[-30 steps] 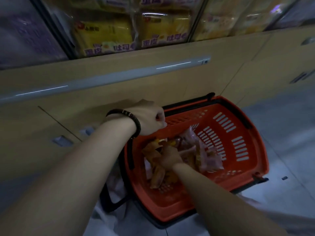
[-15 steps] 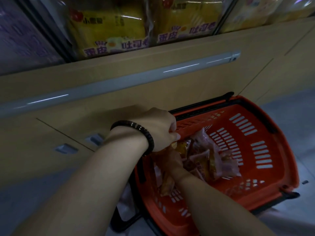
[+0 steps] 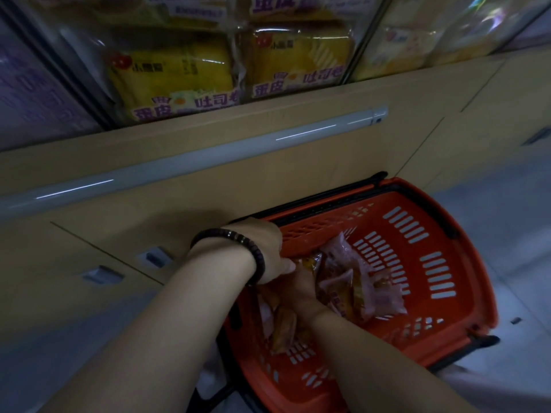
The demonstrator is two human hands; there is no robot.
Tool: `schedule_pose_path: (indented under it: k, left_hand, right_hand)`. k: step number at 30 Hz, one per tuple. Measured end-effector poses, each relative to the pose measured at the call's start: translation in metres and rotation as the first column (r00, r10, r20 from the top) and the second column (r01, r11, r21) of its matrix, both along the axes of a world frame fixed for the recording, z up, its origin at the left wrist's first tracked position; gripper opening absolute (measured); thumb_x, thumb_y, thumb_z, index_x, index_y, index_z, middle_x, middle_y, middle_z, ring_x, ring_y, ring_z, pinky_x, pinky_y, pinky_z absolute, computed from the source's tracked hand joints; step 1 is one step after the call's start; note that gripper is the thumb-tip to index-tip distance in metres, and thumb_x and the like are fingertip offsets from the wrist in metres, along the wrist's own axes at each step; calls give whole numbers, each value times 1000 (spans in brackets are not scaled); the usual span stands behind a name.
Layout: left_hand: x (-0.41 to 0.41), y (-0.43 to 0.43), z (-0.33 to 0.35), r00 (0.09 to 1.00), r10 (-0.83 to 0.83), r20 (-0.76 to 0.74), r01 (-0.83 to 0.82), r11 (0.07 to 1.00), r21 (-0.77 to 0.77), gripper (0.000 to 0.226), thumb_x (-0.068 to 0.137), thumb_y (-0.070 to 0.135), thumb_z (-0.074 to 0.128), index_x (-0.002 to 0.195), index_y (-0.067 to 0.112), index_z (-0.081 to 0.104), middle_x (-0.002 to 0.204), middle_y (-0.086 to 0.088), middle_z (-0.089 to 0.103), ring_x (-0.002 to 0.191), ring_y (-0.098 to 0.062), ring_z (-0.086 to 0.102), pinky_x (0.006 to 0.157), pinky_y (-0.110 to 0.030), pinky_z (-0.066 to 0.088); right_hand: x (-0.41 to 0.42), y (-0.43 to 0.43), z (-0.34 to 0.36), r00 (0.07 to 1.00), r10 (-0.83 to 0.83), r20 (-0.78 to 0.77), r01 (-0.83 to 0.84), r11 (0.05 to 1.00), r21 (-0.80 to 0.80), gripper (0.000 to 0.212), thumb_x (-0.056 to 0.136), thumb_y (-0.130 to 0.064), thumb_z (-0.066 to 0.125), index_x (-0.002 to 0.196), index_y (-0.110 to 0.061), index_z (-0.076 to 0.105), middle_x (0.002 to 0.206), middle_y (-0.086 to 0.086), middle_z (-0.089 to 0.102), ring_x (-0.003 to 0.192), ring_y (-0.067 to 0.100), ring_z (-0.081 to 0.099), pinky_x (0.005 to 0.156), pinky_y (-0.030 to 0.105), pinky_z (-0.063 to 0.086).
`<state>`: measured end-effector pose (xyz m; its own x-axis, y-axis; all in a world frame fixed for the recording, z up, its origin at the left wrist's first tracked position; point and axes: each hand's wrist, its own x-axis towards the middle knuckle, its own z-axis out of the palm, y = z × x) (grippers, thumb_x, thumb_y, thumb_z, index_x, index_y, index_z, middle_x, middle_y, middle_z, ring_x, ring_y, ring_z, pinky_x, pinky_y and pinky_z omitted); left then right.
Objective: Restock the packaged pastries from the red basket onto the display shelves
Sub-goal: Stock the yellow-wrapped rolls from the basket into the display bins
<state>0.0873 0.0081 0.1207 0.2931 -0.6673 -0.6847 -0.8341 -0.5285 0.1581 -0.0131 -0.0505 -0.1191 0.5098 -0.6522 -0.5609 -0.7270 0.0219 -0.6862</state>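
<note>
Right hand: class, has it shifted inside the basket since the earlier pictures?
Yes: the right hand has shifted toward the red basket's shelf-side wall, close under the left hand.

Loose pastry packets [image 3: 351, 287] in red basket [image 3: 472, 308]

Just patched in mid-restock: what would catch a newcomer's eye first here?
The red slotted plastic basket on the floor at lower right, holding a heap of clear-wrapped pastries. Both hands work at it: the left hand, wearing a dark beaded bracelet, at its far-left rim, the right hand among the packets. Above, yellow bagged toast loaves fill the shelf.
</note>
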Motion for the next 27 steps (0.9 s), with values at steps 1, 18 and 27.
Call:
schedule_pose_path:
  k: [1, 18, 27]
  left_hand:
    - [1, 1, -1, 1000, 14, 19, -14, 1000, -2, 58, 100, 60, 56, 141, 19, 59, 144, -5, 58, 129, -23, 58, 106, -33, 50]
    - [-12, 16, -5, 996, -4, -88, -32, 917, -398, 102, 77, 34, 91, 158, 41, 28, 162, 5, 32, 145, -21, 40, 109, -33, 43]
    - [-46, -4, -19, 987, -146, -65, 43, 631, -775, 42, 82, 45, 83, 114, 41, 57, 121, 19, 49, 110, -6, 52, 94, -32, 51]
  right_hand:
    - [-1, -2, 8, 1000, 27, 9, -27, 999, -39, 52, 92, -49, 74, 129, -13, 71, 120, 2, 72, 119, 18, 65, 103, 32, 48]
    - [-85, -70, 224, 964, -5, 264, 61, 977, -204, 39, 68, -18, 97, 99, -25, 74, 96, 6, 78, 85, 27, 77, 68, 44, 65]
    - [-139, -75, 235, 857, -241, 455, 182, 969, 170, 30, 79, 0, 88, 104, -7, 73, 92, 20, 75, 78, 30, 67, 66, 42, 45]
